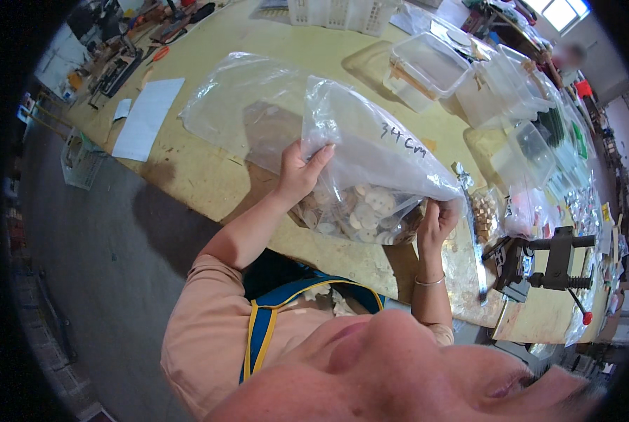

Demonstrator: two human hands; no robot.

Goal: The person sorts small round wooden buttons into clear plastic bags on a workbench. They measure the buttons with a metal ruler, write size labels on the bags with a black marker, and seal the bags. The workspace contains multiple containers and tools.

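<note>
A glossy, crinkled clear plastic bag (371, 148) holds pale matt wooden discs (360, 211), over a scuffed, matt yellowish wooden tabletop (209, 176) carrying smooth translucent plastic boxes (430, 67), white matt paper (148, 116) and a dark metal vise (550, 264).

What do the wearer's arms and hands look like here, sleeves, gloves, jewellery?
Both hands are bare, no gloves. The left hand comes from a forearm bare up to a short peach-coloured sleeve. The right hand has a thin metal bangle on the wrist. No watch or rings can be made out.
</note>
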